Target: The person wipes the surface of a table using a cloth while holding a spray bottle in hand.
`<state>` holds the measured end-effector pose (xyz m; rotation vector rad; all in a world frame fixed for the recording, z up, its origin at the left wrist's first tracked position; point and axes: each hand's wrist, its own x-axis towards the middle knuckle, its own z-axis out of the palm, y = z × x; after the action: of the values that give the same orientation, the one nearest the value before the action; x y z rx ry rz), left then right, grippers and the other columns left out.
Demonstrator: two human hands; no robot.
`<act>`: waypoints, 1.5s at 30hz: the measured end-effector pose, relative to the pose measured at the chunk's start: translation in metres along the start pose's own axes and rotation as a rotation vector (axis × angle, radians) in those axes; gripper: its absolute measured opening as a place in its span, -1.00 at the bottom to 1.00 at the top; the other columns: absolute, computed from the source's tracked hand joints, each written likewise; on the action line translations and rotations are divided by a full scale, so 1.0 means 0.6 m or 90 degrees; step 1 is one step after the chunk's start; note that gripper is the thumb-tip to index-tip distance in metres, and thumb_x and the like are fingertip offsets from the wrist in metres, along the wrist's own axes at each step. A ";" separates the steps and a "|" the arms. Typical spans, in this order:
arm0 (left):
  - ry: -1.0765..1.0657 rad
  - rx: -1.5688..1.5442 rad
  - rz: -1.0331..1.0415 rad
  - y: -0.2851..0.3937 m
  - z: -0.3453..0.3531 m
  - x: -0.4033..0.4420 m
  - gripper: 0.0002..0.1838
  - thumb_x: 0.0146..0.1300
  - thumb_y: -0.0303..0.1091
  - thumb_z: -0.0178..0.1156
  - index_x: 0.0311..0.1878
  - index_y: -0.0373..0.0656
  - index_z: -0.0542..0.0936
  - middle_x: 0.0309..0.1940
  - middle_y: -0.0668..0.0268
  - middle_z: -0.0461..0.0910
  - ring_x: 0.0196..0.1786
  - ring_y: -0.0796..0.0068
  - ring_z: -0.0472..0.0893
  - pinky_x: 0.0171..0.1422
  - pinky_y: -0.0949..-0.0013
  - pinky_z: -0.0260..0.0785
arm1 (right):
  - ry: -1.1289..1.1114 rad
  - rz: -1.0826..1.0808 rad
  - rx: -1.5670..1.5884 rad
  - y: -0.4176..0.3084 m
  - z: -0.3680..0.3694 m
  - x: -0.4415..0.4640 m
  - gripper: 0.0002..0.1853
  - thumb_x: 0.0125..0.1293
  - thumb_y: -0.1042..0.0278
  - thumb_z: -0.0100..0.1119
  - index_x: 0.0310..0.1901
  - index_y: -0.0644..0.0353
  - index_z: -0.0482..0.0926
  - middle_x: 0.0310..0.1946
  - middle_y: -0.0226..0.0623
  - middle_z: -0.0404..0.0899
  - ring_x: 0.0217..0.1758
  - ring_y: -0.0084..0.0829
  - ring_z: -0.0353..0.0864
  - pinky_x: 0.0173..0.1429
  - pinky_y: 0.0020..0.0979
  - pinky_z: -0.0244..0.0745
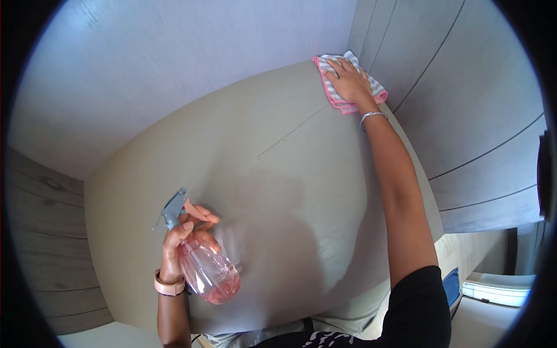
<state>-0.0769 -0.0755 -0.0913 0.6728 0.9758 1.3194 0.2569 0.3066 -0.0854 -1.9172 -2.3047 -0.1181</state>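
Observation:
In the lower left, my left hand [194, 229] is closed around the neck of a clear pink spray bottle [210, 272]. The bottle leans, with its grey spray head and pink trigger pointing up and some pink liquid at the bottom. At the far right corner of the greyish-beige surface [232, 133], my right hand [351, 82] lies flat with its fingers spread. Under that palm is a grey-and-white striped cloth [377, 93] with pink edging, partly covered by the hand. The cloth touches the surface close to the panels.
A pale upright panel [174, 52] borders the far side of the surface. Grey wood-grain panels stand at the right [464, 104] and the left [49, 243]. A thin dark line [290, 133] runs across the surface. A blue item [451, 286] shows at the lower right.

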 end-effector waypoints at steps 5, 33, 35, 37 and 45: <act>-0.012 0.031 0.010 0.007 0.002 0.068 -0.59 0.34 -0.09 0.04 -0.09 -0.33 0.50 -0.03 0.14 0.50 -0.41 0.27 0.63 0.18 0.27 0.42 | -0.006 -0.014 -0.021 0.040 0.001 -0.037 -0.36 0.45 -0.27 -0.23 0.50 -0.32 0.23 0.59 -0.39 0.06 0.65 -0.36 -0.02 0.63 -0.04 -0.17; -0.039 0.072 0.044 0.014 -0.023 0.209 -0.48 0.39 0.03 -0.01 0.06 -0.30 0.50 -0.02 0.12 0.60 -0.31 0.34 0.69 0.31 0.22 0.36 | 0.026 0.104 -0.078 -0.008 -0.070 -0.412 -0.39 0.47 -0.13 -0.06 0.50 -0.21 0.27 0.59 -0.23 0.04 0.66 -0.17 -0.08 0.62 0.17 -0.36; -0.022 0.058 0.055 0.012 -0.027 0.202 -0.48 0.40 0.04 -0.02 0.07 -0.30 0.50 -0.03 0.13 0.61 -0.31 0.37 0.69 0.32 0.21 0.36 | 0.017 0.068 -0.066 -0.070 -0.063 -0.421 -0.39 0.48 -0.14 -0.07 0.50 -0.20 0.27 0.59 -0.21 0.03 0.67 -0.16 -0.09 0.62 0.18 -0.37; -0.018 0.067 0.058 0.016 -0.031 0.195 -0.48 0.40 0.04 -0.02 0.07 -0.30 0.49 -0.03 0.13 0.61 -0.32 0.36 0.69 0.32 0.21 0.36 | 0.005 0.000 -0.032 -0.136 -0.053 -0.434 -0.39 0.49 -0.14 -0.10 0.50 -0.16 0.27 0.59 -0.17 0.02 0.67 -0.13 -0.10 0.61 0.21 -0.37; -0.022 0.088 0.067 0.025 -0.028 0.174 -0.53 0.43 -0.05 -0.02 0.13 -0.29 0.45 -0.02 0.11 0.60 -0.33 0.32 0.70 0.30 0.17 0.40 | -0.032 -0.236 0.122 -0.302 -0.028 -0.490 -0.40 0.46 -0.20 -0.07 0.43 -0.14 0.38 0.55 -0.15 0.13 0.64 -0.15 0.02 0.58 0.26 -0.26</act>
<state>-0.1015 0.0269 -0.1068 0.8603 1.0219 1.3364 0.1318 -0.0151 -0.1100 -1.4064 -2.5729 0.1102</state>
